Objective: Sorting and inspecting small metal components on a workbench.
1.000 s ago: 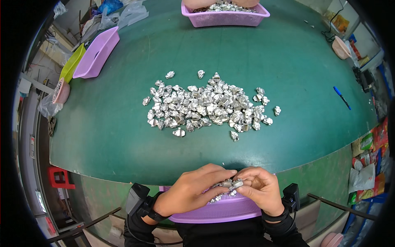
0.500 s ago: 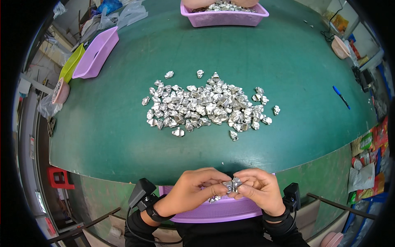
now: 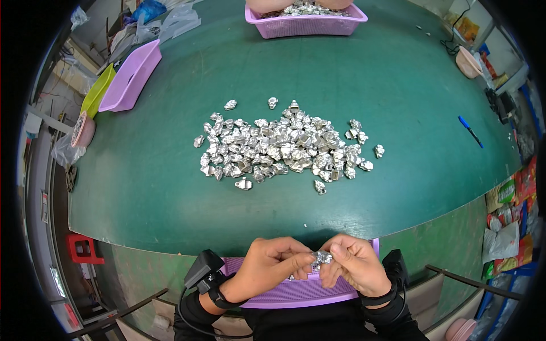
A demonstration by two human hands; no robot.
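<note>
Above the purple basket [image 3: 296,296] at my lap, my two hands meet around shiny silver metal castings [image 3: 322,257]. The thumb and fingers of my left hand [image 3: 274,264] pinch the castings from the left. My right hand [image 3: 357,266] is closed on them from the other side, its thumb raised along the metal. Fingers cover part of the castings, so I cannot tell whether one or two are held. On the green table [image 3: 170,210] ahead lies a wide heap of similar silver castings [image 3: 278,145], with a few strays around its edges.
Across the table, another person's hands [image 3: 270,4] rest over a purple basket [image 3: 307,28] of silver pieces. At the left edge stand a purple tray [image 3: 132,77], a yellow-green tray [image 3: 98,91] and a pink bowl [image 3: 83,129]. A blue pen [image 3: 471,132] lies at the right.
My right hand has turned and its thumb has lifted, so the castings show at a different angle between my fingers. The view has shifted slightly; the heap looks the same.
</note>
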